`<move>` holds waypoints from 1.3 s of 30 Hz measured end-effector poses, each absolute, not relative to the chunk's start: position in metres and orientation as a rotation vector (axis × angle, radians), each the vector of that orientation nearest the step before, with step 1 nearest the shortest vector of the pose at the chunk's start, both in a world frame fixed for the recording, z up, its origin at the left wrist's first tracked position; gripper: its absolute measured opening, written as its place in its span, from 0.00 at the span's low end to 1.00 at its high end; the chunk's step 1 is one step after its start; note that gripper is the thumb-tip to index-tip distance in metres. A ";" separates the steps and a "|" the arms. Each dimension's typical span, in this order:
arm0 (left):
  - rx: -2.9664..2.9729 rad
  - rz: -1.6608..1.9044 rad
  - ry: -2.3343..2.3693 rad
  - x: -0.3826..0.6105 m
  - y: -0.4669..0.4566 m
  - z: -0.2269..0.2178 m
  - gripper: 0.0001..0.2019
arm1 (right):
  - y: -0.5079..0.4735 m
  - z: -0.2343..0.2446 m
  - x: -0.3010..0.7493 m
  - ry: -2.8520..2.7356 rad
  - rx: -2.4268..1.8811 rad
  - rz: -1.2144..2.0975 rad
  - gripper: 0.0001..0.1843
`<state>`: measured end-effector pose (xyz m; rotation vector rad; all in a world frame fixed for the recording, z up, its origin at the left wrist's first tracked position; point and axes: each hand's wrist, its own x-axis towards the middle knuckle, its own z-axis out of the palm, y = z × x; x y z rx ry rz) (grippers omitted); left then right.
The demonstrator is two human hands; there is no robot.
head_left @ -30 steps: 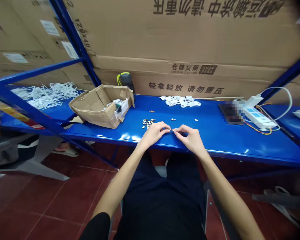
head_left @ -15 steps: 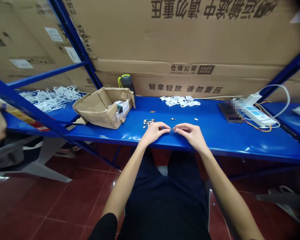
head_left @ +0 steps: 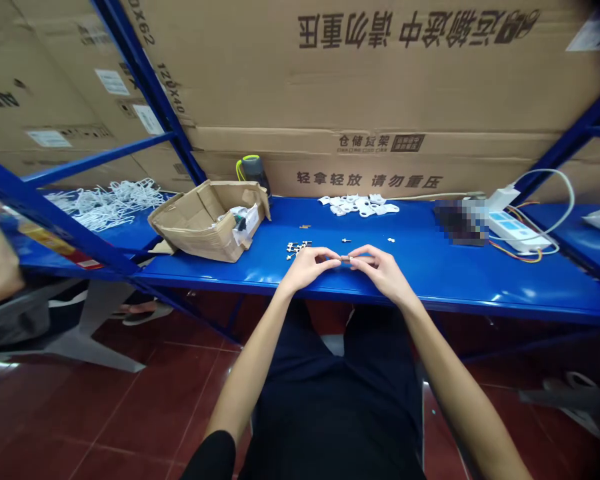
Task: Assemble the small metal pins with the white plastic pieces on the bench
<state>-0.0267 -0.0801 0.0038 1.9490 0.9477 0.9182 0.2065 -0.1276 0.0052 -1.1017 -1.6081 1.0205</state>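
Large corrugated cardboard cartons [head_left: 360, 87] printed with Chinese characters are standing stacked behind a blue steel shelving rack [head_left: 145, 87], whose blue metal tabletop [head_left: 455, 293] is running across the view. Dark red floor tiles [head_left: 130, 413] are spreading beneath it, gleaming faintly under the indoor light, beside a grey chair base [head_left: 95, 353].

Cardboard box [head_left: 206, 230] left of small metal parts [head_left: 297, 249], plastic pieces [head_left: 359, 205] behind, power strip [head_left: 519, 233] far right

LIGHT: bright, diffuse, from above | GLARE: white streaks on blue steel shelf [head_left: 525, 292] | DISTORTION: wide-angle bowing on steel upright [head_left: 143, 87] | EDGES: top-right corner darkened | BLUR: mosaic patch [head_left: 460, 223] | FOCUS: left hand [head_left: 307, 267], right hand [head_left: 385, 273] acceptably sharp
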 end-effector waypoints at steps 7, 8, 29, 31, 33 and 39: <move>1.907 0.949 0.960 -0.027 -0.082 0.005 0.13 | -0.129 0.005 0.203 -1.638 -1.136 0.954 0.21; 1.899 0.946 0.948 -0.027 -0.082 0.006 0.13 | -0.129 0.004 0.202 -1.640 -1.139 0.925 0.20; 1.868 0.964 0.947 -0.028 -0.079 0.003 0.14 | -0.130 0.003 0.201 -1.666 -1.103 0.774 0.14; 1.861 0.975 0.950 -0.027 -0.079 0.002 0.15 | -0.129 0.003 0.201 -1.682 -1.112 0.747 0.13; 1.862 0.986 0.953 -0.027 -0.078 0.001 0.15 | -0.129 0.003 0.201 -1.675 -1.119 0.759 0.14; 1.935 1.027 0.954 -0.022 -0.076 0.002 0.14 | -0.128 0.002 0.201 -1.589 -1.125 0.785 0.14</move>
